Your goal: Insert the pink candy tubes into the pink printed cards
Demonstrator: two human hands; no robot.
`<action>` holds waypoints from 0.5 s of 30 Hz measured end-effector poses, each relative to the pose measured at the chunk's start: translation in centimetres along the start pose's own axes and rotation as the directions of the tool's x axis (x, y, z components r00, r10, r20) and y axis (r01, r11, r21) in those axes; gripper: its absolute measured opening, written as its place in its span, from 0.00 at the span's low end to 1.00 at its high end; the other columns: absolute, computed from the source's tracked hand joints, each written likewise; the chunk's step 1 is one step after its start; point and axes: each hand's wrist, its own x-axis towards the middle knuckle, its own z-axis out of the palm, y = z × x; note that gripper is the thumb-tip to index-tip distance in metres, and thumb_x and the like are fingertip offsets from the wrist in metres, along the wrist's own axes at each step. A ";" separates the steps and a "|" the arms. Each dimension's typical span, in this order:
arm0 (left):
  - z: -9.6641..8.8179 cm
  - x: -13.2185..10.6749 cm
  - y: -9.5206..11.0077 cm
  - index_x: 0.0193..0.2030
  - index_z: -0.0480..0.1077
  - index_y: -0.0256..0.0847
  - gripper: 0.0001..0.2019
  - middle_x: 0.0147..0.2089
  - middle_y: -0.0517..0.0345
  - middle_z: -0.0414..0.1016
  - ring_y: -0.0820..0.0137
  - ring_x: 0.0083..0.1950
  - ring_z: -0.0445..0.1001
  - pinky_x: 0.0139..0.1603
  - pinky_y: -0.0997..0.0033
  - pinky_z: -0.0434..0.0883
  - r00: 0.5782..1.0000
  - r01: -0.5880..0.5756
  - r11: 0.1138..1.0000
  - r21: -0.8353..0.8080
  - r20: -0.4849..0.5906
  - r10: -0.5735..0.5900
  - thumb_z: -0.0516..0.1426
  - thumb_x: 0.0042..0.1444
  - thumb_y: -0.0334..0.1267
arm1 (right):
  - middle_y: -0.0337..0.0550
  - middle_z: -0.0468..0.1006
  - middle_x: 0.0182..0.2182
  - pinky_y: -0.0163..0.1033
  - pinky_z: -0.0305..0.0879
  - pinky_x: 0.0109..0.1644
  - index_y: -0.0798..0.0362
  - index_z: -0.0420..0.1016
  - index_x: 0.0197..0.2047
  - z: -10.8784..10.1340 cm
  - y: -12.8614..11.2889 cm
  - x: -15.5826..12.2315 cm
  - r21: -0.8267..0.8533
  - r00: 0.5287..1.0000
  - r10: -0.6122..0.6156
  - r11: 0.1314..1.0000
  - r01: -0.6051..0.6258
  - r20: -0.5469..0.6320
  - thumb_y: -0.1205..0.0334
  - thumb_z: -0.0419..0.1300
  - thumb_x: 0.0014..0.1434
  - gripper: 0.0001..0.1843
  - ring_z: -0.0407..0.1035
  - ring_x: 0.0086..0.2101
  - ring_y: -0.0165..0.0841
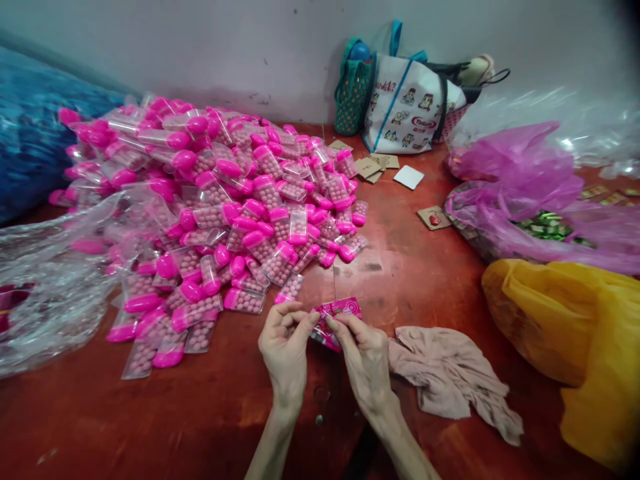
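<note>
Both hands meet over the near middle of the red table, pinching a pink printed packet [345, 308] between them. My left hand [287, 350] is closed with thumb and fingertips at the packet's left edge. My right hand [366, 357] is closed too, its thumb and index finger on the packet's lower middle. Just beyond and to the left lies a big heap of clear flat containers [280, 263] with bright pink caps, filled with small pink balls. A crumpled beige cloth [450, 373] lies right of my right hand.
Clear plastic sheeting [55, 293] and a blue bag [30, 133] flank the heap. Behind stand a white printed tote [400, 107] and a green dotted bottle holder [351, 97]. Cardboard squares [373, 168], purple bags [520, 167] and a yellow bag [550, 320] lie at the right.
</note>
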 end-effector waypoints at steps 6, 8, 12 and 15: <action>-0.1 -0.2 0.9 0.26 0.70 0.37 0.07 0.24 0.62 0.72 0.74 0.26 0.70 0.28 0.78 0.68 0.993 0.003 0.997 0.079 0.118 -0.012 0.64 0.40 0.31 | 0.41 0.76 0.28 0.34 0.65 0.33 0.54 0.75 0.33 0.1 0.6 0.0 -0.060 0.987 -0.154 0.987 0.151 -0.054 0.66 0.53 0.59 0.10 0.70 0.27 0.32; -0.1 -0.2 1.0 0.30 0.70 0.38 0.10 0.26 0.61 0.73 0.74 0.28 0.71 0.29 0.78 0.69 0.993 0.049 0.998 0.037 0.108 -0.053 0.64 0.39 0.30 | 0.42 0.77 0.29 0.34 0.65 0.34 0.53 0.75 0.34 0.1 0.6 0.0 -0.055 0.984 -0.166 0.985 0.163 -0.061 0.66 0.52 0.60 0.10 0.70 0.29 0.32; -0.3 -0.1 0.8 0.28 0.70 0.38 0.08 0.25 0.62 0.73 0.75 0.27 0.70 0.29 0.79 0.68 0.991 0.031 0.999 0.040 0.131 -0.036 0.64 0.39 0.30 | 0.42 0.77 0.30 0.35 0.66 0.34 0.52 0.75 0.35 0.2 0.7 -0.1 -0.047 0.983 -0.171 0.985 0.169 -0.068 0.65 0.51 0.60 0.10 0.71 0.30 0.32; -0.8 0.2 0.8 0.25 0.70 0.37 0.06 0.24 0.63 0.71 0.75 0.26 0.69 0.28 0.78 0.67 0.983 0.009 0.997 0.070 0.183 -0.022 0.64 0.40 0.31 | 0.42 0.77 0.30 0.35 0.66 0.34 0.53 0.75 0.36 0.1 0.9 0.0 -0.052 0.975 -0.212 0.977 0.209 -0.067 0.66 0.52 0.60 0.10 0.70 0.30 0.33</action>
